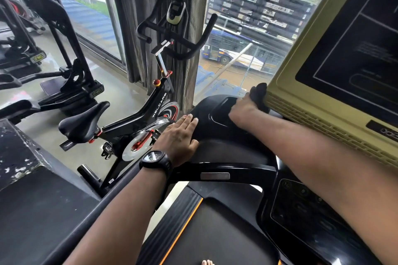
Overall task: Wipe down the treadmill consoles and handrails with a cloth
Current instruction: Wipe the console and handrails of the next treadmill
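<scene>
- Two hands, one cloth, one console, one handrail grip in view.
- left hand (178, 135): flat, fingers straight and pressed together, palm down on the black side tray (206, 122) of the treadmill, left of the console.
- right hand (243, 111): bunched around the cloth (261, 93), pushing it against the lower-left corner of the console (301, 92); fingertips are hidden under the cloth.
- cloth is dark, wadded, wedged between the right hand and the console's yellow-green frame, above the tray recess.
- handrail (215, 168): black bar with a silver plate, crossing just below the left hand, not touched.
- One black watch (156, 160) on the left wrist.
- One spin bike (137, 114) just left of the treadmill, in front of a grey curtain (172, 28).
- Other black gym machines (64, 54) farther left, cut off.
- belt (215, 232) with an orange edge below; toes (207, 262) barely show at the bottom edge.
- Console screen is dark, text unreadable; the right forearm covers part of the button panel (301, 206).
- bus (226, 49) outside the window.
</scene>
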`<action>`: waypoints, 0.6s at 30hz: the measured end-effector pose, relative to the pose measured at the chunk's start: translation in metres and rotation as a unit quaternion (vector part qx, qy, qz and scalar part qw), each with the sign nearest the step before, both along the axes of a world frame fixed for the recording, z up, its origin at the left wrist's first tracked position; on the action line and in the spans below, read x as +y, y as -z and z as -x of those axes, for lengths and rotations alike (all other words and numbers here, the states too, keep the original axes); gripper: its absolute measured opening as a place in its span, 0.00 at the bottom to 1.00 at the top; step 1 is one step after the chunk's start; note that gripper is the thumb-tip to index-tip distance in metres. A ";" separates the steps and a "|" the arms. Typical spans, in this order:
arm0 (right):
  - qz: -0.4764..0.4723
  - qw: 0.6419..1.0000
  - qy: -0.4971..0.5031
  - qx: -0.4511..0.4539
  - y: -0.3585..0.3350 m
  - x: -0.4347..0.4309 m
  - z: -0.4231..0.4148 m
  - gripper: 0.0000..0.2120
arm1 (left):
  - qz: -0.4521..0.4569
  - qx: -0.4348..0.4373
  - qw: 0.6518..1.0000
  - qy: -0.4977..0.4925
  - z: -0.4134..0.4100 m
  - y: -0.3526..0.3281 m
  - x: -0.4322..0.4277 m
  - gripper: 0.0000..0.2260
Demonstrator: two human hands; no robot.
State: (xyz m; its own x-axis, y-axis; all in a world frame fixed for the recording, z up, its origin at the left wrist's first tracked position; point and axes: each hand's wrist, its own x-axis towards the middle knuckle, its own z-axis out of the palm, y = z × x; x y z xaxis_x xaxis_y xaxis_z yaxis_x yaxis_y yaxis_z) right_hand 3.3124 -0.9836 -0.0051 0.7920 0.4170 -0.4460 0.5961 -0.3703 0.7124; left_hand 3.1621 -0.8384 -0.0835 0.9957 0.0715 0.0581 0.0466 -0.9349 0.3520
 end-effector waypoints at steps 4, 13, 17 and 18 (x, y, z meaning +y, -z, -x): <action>-0.325 0.936 0.126 0.057 -0.007 0.007 0.013 0.11 | 0.000 0.006 1.000 -0.002 0.001 -0.001 0.000 0.33; -0.540 0.815 0.185 0.104 0.022 -0.010 0.049 0.15 | -0.010 0.014 1.000 0.006 0.002 -0.003 -0.002 0.31; -0.487 0.851 0.168 0.102 0.029 -0.012 0.048 0.22 | -0.010 0.020 1.000 0.006 0.003 -0.005 -0.001 0.34; -0.463 0.860 0.180 0.117 0.027 -0.016 0.043 0.26 | -0.010 0.020 1.000 0.008 0.003 -0.005 -0.002 0.34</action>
State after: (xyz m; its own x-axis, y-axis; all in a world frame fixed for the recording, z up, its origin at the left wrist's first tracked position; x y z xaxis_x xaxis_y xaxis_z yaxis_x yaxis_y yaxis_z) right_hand 3.2693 -0.9995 -0.0321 0.8780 0.4260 -0.2184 0.4113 -0.9047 -0.1114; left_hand 3.1594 -0.8399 -0.0788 0.9983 0.0545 0.0196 0.0450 -0.9427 0.3307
